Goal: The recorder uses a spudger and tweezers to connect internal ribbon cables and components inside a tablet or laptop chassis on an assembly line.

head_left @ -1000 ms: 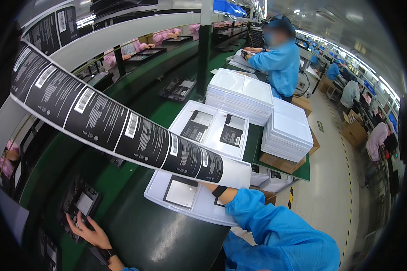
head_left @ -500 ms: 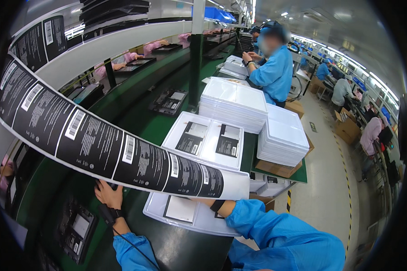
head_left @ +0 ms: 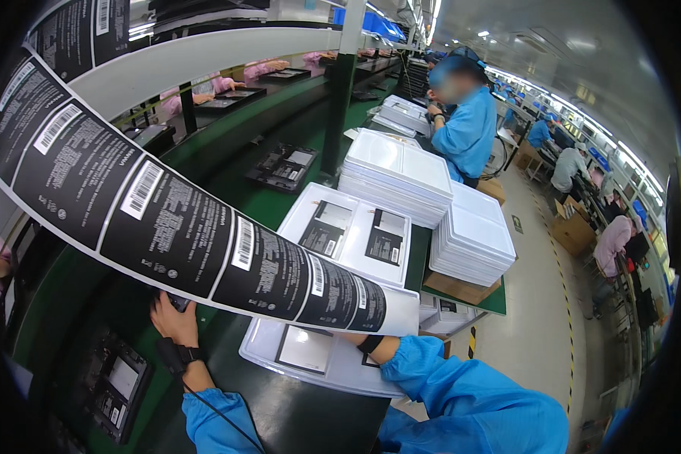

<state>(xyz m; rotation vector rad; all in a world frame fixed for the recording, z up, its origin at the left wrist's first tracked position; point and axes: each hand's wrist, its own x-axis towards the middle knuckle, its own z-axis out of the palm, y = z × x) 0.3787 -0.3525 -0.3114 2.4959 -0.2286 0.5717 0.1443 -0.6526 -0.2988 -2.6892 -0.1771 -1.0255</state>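
A long curling strip of black labels (head_left: 175, 219) with white barcodes sweeps from the upper left across the middle, over both hands. My left hand (head_left: 175, 321) is at the strip's lower edge, fingers curled around a small dark thing (head_left: 180, 302) that is mostly covered. My right hand (head_left: 352, 337) reaches under the strip's blank white end (head_left: 401, 312); its fingers are hidden. Below it lies a white plastic tray (head_left: 280, 371) with a pale-faced flat battery pack (head_left: 307, 349) in one compartment. Behind the strip, another white tray (head_left: 349, 246) contains two black battery packs (head_left: 386, 237) with white labels.
An open black device chassis (head_left: 117, 387) lies on the green line at lower left, another (head_left: 284, 167) farther up. Tall stacks of white trays (head_left: 473, 240) stand to the right. A co-worker in blue (head_left: 465, 136) works beyond them. A post (head_left: 339, 113) rises from the line.
The label strip appears larger and shifted right and down in view. My left hand sits slightly farther left, still curled at the strip's edge. My right hand stays under the strip.
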